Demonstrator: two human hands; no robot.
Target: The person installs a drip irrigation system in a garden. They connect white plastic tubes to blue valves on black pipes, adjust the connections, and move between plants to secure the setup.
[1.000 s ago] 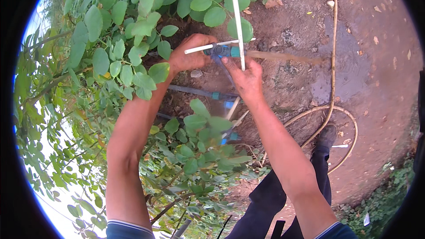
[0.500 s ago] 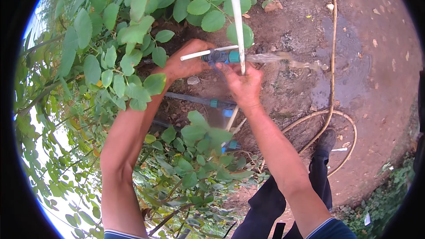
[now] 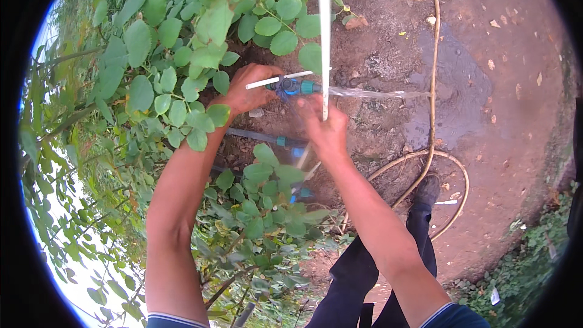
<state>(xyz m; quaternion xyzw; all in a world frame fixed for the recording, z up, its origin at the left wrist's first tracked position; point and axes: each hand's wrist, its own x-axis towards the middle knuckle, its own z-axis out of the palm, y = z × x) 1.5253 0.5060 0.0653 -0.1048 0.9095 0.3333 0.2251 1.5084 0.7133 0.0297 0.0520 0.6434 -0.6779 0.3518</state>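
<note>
A blue-and-black valve fitting with a teal collar sits just above the soil, and a thin jet of water shoots from it to the right. My left hand is closed on its left side, fingers partly hidden behind it. A short white tube lies across the fitting. Just below the collar is my right hand, its thumb close to the fitting. A long white rod runs down into this hand, whose fingers are closed round it.
Leafy branches crowd the left and hang over my left forearm. Below the hands lies a dark pipe with a teal joint. A tan hose loops near my shoe, beside wet mud.
The water jet has become thinner and straighter. More of the fitting's blue part shows. My right hand sits slightly lower against the teal collar, and the whole view has shifted a little.
</note>
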